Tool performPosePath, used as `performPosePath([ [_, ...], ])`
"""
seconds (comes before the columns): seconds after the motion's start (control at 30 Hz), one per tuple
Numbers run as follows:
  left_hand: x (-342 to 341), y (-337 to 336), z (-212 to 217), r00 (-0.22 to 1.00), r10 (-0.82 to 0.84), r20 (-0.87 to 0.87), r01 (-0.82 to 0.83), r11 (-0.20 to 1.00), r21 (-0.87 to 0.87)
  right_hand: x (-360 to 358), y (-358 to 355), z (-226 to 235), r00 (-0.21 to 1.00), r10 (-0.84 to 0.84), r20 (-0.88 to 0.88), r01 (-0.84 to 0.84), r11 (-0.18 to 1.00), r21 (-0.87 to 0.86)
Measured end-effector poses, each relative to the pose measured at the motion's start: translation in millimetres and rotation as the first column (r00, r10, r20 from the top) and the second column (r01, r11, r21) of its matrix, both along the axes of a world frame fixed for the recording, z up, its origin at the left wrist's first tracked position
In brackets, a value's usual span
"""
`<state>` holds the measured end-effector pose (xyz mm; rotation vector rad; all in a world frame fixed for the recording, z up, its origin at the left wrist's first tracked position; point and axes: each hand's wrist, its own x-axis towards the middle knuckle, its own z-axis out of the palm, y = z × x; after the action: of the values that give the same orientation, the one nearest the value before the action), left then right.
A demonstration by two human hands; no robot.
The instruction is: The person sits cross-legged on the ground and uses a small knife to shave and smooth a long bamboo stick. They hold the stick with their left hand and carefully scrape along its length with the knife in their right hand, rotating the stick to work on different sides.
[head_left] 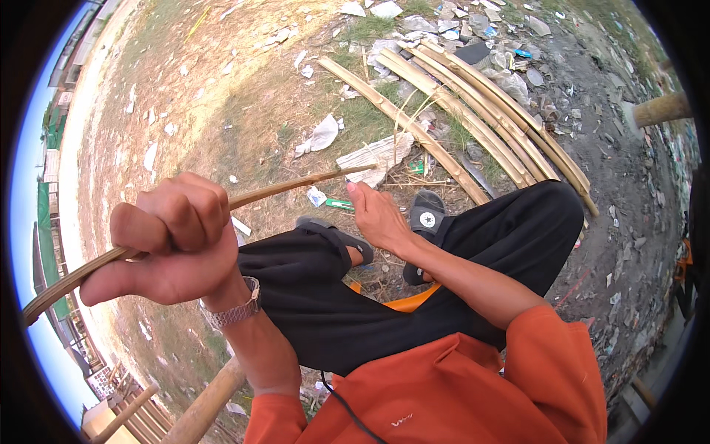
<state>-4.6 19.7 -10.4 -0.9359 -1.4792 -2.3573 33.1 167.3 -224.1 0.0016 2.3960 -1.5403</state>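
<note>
My left hand [174,237], with a metal watch on its wrist, is wrapped round a long thin wooden stick [288,185]. The stick runs from the left rim across to the centre, tapering toward its far end. Close below that tip is my right hand [379,214], its fingers drawn together. Whatever they pinch is hidden, apart from a small dark bit at the fingertips. Just left of those fingers shows a green strip-like object [339,203]; whether it touches the hand I cannot tell. A pale, weathered wood block [377,157] lies beyond the stick's tip.
Several split bamboo lengths [458,111] lie on the ground ahead and right. Litter [510,81] is scattered past them. My black-trousered legs [510,237] are bent around the work spot, with sandals [427,214] below. Wooden poles [207,403] stand at lower left and far right.
</note>
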Motion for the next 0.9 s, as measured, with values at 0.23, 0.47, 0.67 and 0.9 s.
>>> performPosePath([
  [0.23, -1, 12, -2, 0.998, 0.033, -0.062, -0.033, 0.999, 0.002, -4, -2, 33, 0.997, -0.008, -0.081, 0.002, 0.997, -0.077],
  [0.47, -2, -1, -4, 0.996, 0.07, -0.058, -0.068, 0.997, 0.044, -3, 1, -3, 0.996, -0.005, -0.09, 0.012, 0.997, 0.076],
  [0.67, 4, 9, -5, 0.993, 0.109, -0.046, -0.109, 0.994, 0.008, 3, -14, 47, 0.993, -0.027, -0.115, 0.008, 0.986, -0.165],
  [0.9, 0, 1, -4, 0.991, 0.134, -0.014, -0.133, 0.99, 0.052, 1, -8, -1, 0.999, -0.006, -0.039, 0.008, 0.998, 0.056],
])
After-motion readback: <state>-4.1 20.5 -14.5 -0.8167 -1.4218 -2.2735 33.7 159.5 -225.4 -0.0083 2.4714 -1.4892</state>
